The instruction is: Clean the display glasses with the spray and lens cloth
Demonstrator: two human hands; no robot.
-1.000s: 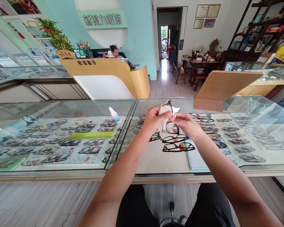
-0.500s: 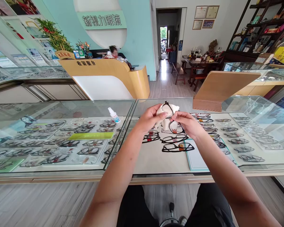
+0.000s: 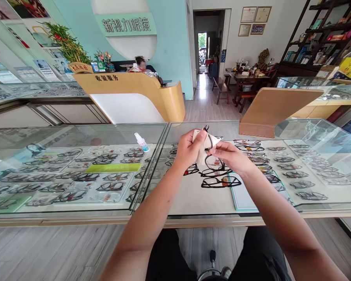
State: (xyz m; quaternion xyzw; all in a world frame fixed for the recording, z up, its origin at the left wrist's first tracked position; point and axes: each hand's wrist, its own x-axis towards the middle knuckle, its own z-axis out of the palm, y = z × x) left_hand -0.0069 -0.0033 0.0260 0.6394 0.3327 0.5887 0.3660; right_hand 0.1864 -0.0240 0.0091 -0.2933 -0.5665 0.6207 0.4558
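Above the glass display counter, a dark-rimmed pair of eyeglasses (image 3: 214, 162) is held tilted, one lens above the other. My right hand (image 3: 230, 157) is closed, pinching the frame near its middle between thumb and fingers. In my left hand (image 3: 189, 147) is a whitish cloth (image 3: 201, 155), its fingers closed and the thumb pressing the cloth against the upper lens. Part of that lens is covered by cloth and fingers. Just beneath the hands, under the glass, lies a black pair of glasses with an orange sticker (image 3: 221, 182).
A small white spray bottle (image 3: 142, 143) stands on the counter to the left. A tilted wooden stand (image 3: 276, 107) is at the counter's back right. Rows of glasses (image 3: 111, 186) fill the glass case. Beyond, a person sits behind a wooden cashier desk (image 3: 175, 102).
My left thumb and the cloth have moved up and over the upper lens. The cloth hangs lower on the left. The eyeglasses have turned slightly, with my right hand still holding them.
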